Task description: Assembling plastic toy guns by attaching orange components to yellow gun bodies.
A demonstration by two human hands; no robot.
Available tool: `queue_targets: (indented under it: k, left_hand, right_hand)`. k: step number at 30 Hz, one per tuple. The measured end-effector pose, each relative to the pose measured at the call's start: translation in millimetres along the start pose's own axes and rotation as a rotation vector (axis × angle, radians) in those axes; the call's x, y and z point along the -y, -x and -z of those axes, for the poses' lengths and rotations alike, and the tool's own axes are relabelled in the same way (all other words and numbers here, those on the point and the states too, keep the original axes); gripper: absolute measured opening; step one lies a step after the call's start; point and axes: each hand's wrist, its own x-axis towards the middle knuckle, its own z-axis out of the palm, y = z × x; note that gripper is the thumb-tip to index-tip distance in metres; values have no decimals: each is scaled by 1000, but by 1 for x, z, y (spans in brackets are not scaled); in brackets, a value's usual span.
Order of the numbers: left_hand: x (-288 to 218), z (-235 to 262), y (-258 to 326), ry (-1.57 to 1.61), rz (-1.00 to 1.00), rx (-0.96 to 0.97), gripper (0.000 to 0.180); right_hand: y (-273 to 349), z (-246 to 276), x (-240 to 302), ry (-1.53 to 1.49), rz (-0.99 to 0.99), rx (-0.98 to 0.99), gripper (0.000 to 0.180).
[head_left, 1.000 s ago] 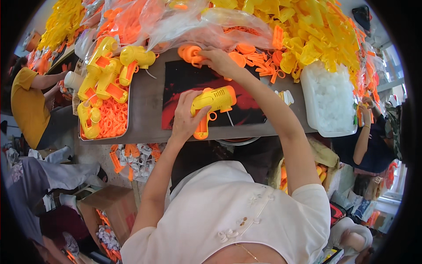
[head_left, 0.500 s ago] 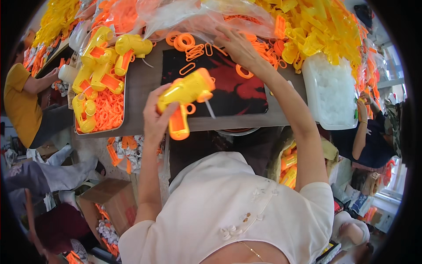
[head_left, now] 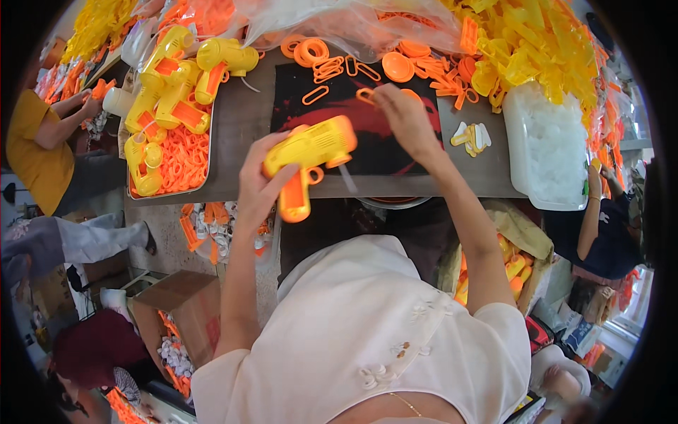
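Here's the left hand (head_left: 260,177), its grip wrapped round a yellow toy gun (head_left: 311,147), held up at the table's (head_left: 236,145) near edge. The right hand (head_left: 408,121) pinches an orange ring (head_left: 364,96) above the dark mat (head_left: 399,159)! Beyond lie orange loops (head_left: 316,95); leftward, a loaded tray (head_left: 169,193) of more yellow guns (head_left: 147,180); rightward, a white tub (head_left: 554,202).

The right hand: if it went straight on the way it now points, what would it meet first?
The right hand, apparently pinching an orange plastic ring, would probably first meet an orange oblong plastic loop, though depth is unclear.
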Motion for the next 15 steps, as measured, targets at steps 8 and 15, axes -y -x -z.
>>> queue_targets:
  k: [8, 15]
  left_hand:
    - [19, -79, -58, -71, -111, 210, 47]
    - [24, -69, -51, 89, -40, 234, 45]
  right_hand:
    - [16, 35, 31, -165, 12, 23, 14]
    - [18, 10, 20, 117, 134, 25, 16]
